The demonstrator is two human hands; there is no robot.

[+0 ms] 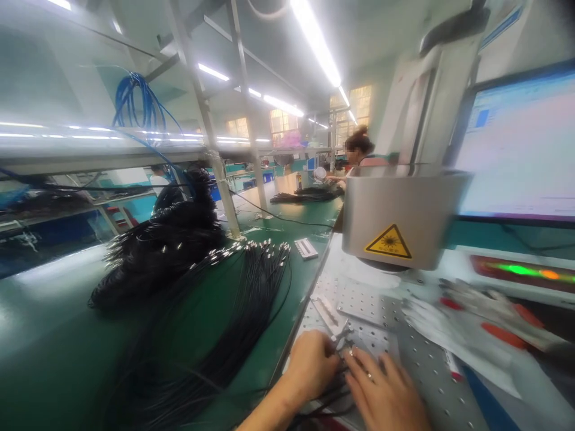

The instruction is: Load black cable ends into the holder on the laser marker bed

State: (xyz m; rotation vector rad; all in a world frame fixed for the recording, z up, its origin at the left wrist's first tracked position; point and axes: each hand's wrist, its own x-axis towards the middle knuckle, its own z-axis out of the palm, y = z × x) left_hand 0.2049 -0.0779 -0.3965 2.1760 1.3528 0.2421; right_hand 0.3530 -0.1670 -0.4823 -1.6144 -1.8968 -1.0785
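Both hands are low in the view, close together on the perforated metal plate (372, 305) that lies under the grey laser head (399, 215) (the one with the yellow warning sticker). The left hand (312, 362) is curled, its fingers pressed together around the thin black cables (327, 395) that pass below the two hands. The right hand (386, 392) lies flat beside it, fingers slightly spread, and the fingertips (353, 356) touch the small metal ends of the cables just in front of a narrow metal fixture (330, 317) on the plate. Whether the right hand really pinches a cable end, I cannot tell, because the picture is blurred there.

On the green worktop (54, 335), left of the plate, a large bundle of black cables (242, 299) with silver connectors is spread out, and a darker heap (166, 245) stands behind it. A monitor (521, 143) is at the right. Another person (359, 152) works far behind.
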